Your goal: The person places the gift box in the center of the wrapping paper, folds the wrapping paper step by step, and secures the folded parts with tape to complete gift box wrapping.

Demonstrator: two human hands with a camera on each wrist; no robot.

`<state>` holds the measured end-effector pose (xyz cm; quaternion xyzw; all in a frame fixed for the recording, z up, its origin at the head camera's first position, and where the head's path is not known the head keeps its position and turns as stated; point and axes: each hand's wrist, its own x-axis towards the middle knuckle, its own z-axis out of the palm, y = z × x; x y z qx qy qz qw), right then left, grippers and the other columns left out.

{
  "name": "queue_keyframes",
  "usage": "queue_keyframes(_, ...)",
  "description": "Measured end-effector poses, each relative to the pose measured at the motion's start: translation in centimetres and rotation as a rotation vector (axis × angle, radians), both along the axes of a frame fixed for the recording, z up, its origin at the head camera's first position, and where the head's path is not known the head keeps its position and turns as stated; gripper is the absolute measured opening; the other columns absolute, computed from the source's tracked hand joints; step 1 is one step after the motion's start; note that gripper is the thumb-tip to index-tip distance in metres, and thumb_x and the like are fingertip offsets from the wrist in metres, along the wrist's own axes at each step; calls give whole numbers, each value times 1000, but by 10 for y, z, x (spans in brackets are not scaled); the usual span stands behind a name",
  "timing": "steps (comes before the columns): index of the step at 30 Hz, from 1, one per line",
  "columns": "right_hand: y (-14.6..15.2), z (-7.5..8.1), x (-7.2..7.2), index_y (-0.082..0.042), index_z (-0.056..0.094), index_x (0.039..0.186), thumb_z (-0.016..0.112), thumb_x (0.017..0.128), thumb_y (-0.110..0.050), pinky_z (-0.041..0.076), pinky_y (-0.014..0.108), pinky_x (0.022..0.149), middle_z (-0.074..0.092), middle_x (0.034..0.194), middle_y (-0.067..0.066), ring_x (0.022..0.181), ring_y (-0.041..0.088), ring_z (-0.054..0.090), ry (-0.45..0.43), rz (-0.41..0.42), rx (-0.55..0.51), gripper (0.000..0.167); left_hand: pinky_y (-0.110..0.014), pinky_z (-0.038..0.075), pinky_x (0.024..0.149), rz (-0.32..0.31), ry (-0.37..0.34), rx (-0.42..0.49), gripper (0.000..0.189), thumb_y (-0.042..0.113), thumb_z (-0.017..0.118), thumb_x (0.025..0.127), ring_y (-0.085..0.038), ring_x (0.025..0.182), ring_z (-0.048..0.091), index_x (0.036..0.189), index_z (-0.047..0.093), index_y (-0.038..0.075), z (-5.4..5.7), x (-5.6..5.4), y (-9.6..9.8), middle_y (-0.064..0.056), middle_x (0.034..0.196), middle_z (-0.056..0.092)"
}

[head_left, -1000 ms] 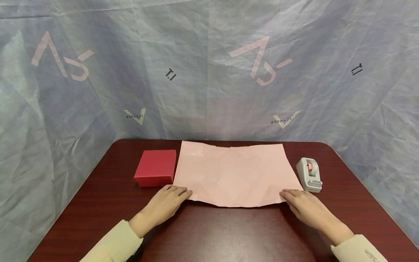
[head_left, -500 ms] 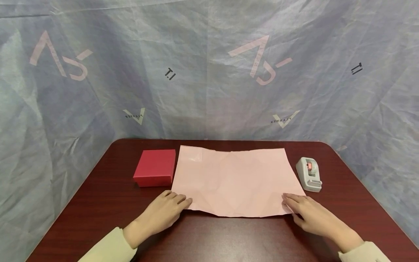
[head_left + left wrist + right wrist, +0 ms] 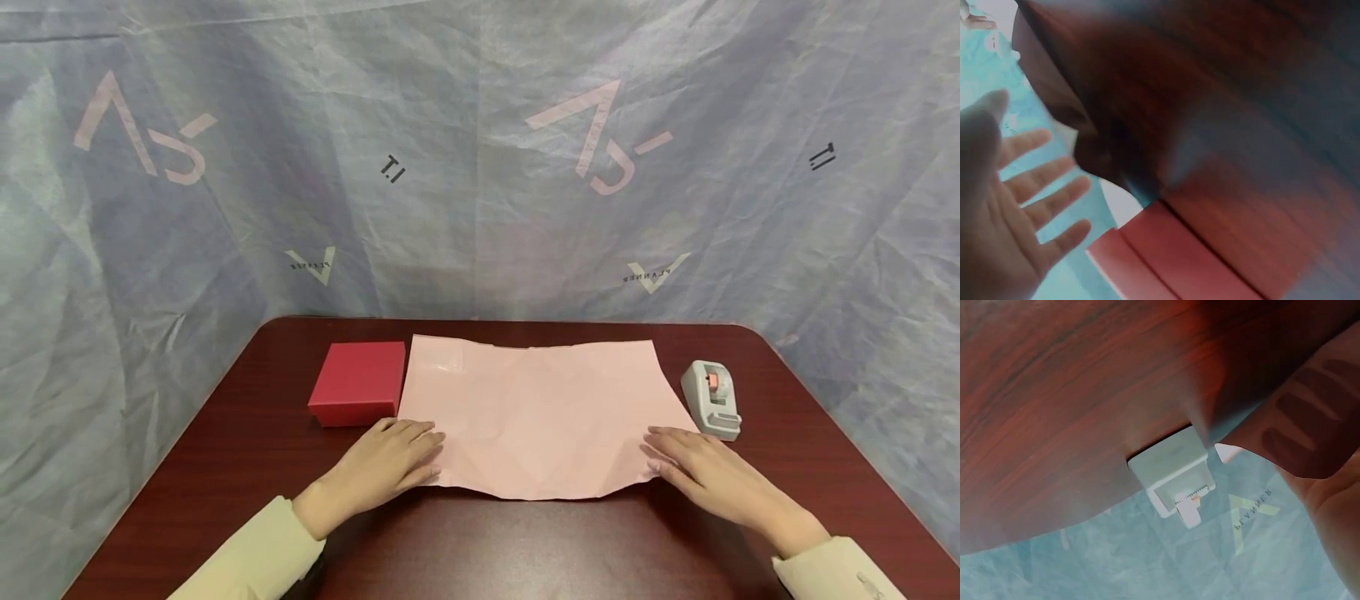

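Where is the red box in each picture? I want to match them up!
Head: the red box is left of the middle, on the table, next to the left edge of the pink paper.
Left wrist: the red box is at the bottom, near the middle, partly cut off by the picture's edge.
Right wrist: it isn't in this one.
Shared landmark: the table shows in all three.

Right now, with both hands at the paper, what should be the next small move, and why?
Probably the left hand should reach for the red box: the pink paper is spread out, and the box stands beside it, near that hand.
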<state>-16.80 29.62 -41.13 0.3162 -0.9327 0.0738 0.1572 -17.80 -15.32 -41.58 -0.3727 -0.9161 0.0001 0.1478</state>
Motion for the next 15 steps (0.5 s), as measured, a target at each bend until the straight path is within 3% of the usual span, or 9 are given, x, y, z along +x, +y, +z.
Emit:
queue_keyframes(3, 2, -4, -7, -5, 62, 114, 63, 85, -26, 44, 45, 84, 62, 116, 12, 106, 28, 59, -16, 12, 28, 37, -48, 38, 97, 45, -104, -62, 48, 44, 49, 91, -26, 119, 50, 129, 52, 15, -3, -4, 1, -10, 132, 53)
queue_keyframes(8, 5, -10, -7, -3, 58, 119, 61, 86, -34, 44, 51, 85, 56, 123, 17, 112, 35, 54, -156, -30, 72, 45, -52, 32, 102, 74, -219, -125, 53, 45, 47, 91, -29, 124, 46, 134, 46, 13, -7, -1, 1, -14, 138, 45)
queue_keyframes(11, 7, -12, -2, -5, 57, 121, 60, 85, -39, 42, 53, 85, 53, 128, 16, 115, 35, 51, -212, -69, 83, 50, -52, 30, 103, 81, -249, -138, 55, 46, 46, 91, -29, 126, 45, 135, 45, 14, -9, 4, -1, -14, 139, 44)
queue_keyframes(15, 10, -13, 4, -7, 57, 122, 64, 80, -45, 44, 51, 82, 53, 128, 14, 113, 32, 53, -179, -72, 113, 58, -52, 30, 103, 79, -244, -159, 55, 47, 47, 90, -28, 125, 45, 135, 45, 16, -10, 12, -3, -12, 139, 44)
